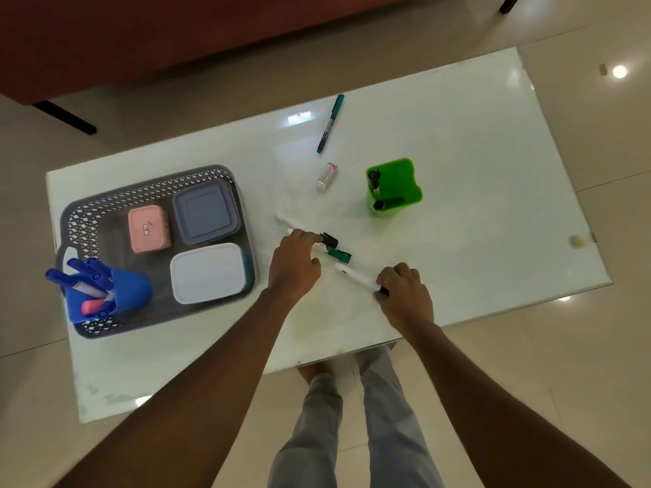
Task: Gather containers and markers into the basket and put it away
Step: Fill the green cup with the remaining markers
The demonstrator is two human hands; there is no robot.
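A grey perforated basket [105, 206] stands at the table's left, holding a pink box [149, 230], a grey lidded box [206, 212], a white lidded box [208, 272] and a blue cup of markers [105, 294]. My left hand [294, 265] rests its fingers on two white markers [287, 220], one black-capped, one green-capped [339, 255]. My right hand [405, 292] grips the capped end of another white marker [355, 275]. A green cup [394, 188] holding black markers stands further back. A green pen [330, 123] and a small eraser [327, 175] lie beyond.
The white glass table [493, 170] sits on a tiled floor [616, 346]. A dark red sofa [141, 40] stands behind it. My legs are under the near edge. A small stain [576, 241] marks the table's right edge.
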